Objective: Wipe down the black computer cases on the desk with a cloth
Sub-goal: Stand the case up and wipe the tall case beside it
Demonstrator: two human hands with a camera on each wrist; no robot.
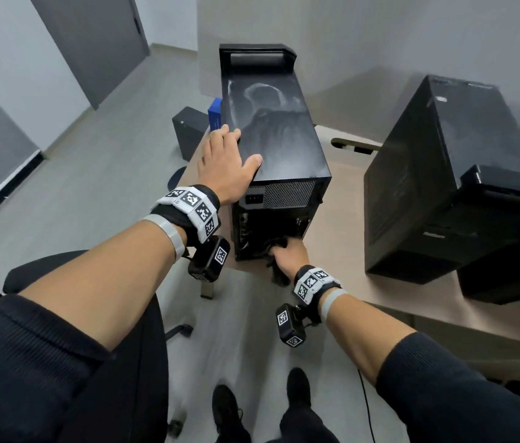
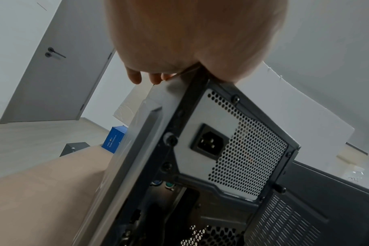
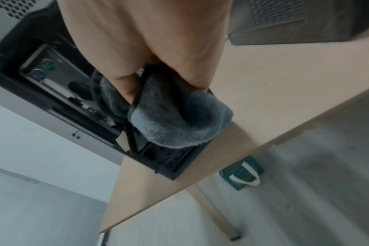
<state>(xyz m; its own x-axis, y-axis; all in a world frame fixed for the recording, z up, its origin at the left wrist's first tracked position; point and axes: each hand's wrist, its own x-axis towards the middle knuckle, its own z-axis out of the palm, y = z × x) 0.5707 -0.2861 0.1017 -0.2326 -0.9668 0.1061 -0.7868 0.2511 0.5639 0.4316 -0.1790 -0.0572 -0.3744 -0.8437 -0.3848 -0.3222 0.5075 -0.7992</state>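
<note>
A tall black computer case (image 1: 278,135) stands on the beige desk (image 1: 341,251) near its left corner, its dusty top streaked with wipe marks. My left hand (image 1: 225,155) lies flat on the top's rear-left corner, fingers straight and reaching over the left edge. In the left wrist view the fingertips (image 2: 135,76) hang past that edge above the power socket (image 2: 209,144). My right hand (image 1: 287,254) grips a grey fluffy cloth (image 3: 175,123) and holds it against the bottom of the case's rear panel (image 3: 53,79), by the port plate.
Two more black cases (image 1: 428,187) (image 1: 508,235) stand to the right on the desk. A black office chair (image 1: 143,314) is at my left. A blue box (image 1: 215,116) and a small black box (image 1: 188,129) sit on the floor behind. A bag (image 3: 242,174) lies under the desk.
</note>
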